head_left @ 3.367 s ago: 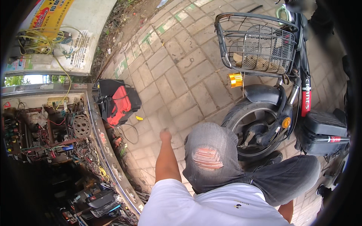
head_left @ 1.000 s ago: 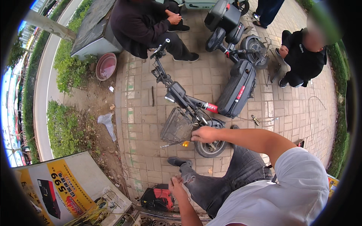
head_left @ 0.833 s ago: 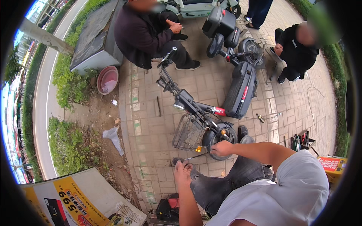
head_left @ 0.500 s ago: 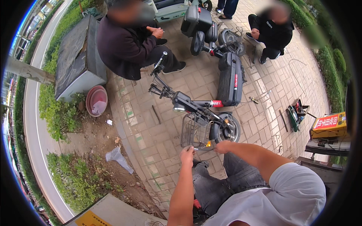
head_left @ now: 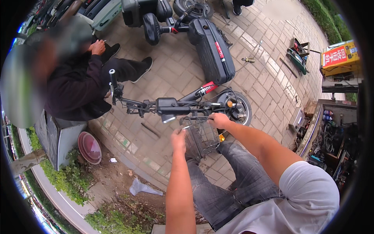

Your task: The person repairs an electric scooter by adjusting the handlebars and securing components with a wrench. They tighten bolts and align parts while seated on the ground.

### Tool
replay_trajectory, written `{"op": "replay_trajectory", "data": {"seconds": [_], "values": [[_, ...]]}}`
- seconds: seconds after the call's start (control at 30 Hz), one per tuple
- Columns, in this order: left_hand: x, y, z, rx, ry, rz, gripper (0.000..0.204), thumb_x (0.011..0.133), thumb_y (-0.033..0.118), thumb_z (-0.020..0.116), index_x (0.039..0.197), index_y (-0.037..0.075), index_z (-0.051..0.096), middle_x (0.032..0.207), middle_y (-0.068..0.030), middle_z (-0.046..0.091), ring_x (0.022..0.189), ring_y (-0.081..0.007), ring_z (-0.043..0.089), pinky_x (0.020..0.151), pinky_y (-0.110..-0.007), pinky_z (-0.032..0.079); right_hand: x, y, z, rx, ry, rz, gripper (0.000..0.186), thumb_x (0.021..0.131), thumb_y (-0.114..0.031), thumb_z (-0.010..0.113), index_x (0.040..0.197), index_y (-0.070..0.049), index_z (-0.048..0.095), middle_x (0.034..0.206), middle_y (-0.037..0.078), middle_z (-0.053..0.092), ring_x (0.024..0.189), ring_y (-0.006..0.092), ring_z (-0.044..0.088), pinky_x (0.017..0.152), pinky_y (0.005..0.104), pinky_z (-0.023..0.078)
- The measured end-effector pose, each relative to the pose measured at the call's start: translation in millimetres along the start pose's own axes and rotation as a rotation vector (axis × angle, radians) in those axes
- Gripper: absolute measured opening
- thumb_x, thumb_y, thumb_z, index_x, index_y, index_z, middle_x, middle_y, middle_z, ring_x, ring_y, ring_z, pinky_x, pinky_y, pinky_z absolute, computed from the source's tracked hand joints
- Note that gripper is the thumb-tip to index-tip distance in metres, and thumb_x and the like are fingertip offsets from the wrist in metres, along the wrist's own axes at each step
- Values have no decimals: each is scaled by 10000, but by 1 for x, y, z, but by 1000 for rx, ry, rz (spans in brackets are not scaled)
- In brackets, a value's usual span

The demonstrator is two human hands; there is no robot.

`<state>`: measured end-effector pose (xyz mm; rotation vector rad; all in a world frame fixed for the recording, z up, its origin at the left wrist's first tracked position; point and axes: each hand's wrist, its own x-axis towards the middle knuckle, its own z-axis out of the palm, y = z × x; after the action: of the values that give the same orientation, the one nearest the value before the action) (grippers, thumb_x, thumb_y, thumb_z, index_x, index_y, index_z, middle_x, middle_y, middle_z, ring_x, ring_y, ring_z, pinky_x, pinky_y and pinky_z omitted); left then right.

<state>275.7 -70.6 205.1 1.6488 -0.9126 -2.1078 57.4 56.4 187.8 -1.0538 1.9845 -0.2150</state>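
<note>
An electric scooter (head_left: 212,58) lies on its side on the paving before me, its front wheel (head_left: 242,111) on the right and its handlebar to the left. A dark wire basket (head_left: 202,138) at its front hangs just above my knees. My left hand (head_left: 179,140) is closed at the basket's left upper edge, with a bright metal bit showing at its fingertips. At the right end of that edge my right hand (head_left: 219,120) is closed too, fingers curled on the wire rim. Close beyond the hands is the headlight (head_left: 168,117).
A person (head_left: 78,82) sits at the left. Another person's foot (head_left: 237,8) shows at the top. Pliers (head_left: 248,59) and a toolbox (head_left: 298,54) lie on the paving at right. A pink basin (head_left: 89,147) stands left, and a parts-filled box (head_left: 331,136) far right.
My view has swung, and the scooter's front and handlebar are turned differently. Both hands are farther up the picture, with the basket now tilted down toward my knees.
</note>
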Motion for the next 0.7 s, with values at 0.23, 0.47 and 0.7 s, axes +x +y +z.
{"op": "replay_trajectory", "data": {"seconds": [0.23,0.47,0.7], "values": [[113,-9,-27,118,40,131,321,905,107,682,1180,-36,596,1043,-82,642,931,-147,614,842,-281,503,84,57,15,-16,194,-12,261,906,-338,597,1033,-142,713,939,95,711,936,289,660,818,432,462],[190,0,-113,240,162,277,401,968,199,612,1280,-42,533,1214,-108,591,1124,-167,563,1011,-309,438,160,84,41,-228,358,-131,200,876,-311,629,980,-167,721,885,25,694,917,226,645,759,388,406],[240,-19,-140,522,26,490,432,1030,334,484,1216,-36,611,1240,-106,619,1167,-181,538,1027,-312,376,156,82,59,-398,550,-259,137,840,-265,656,840,-130,684,785,19,621,842,210,587,734,370,395]]}}
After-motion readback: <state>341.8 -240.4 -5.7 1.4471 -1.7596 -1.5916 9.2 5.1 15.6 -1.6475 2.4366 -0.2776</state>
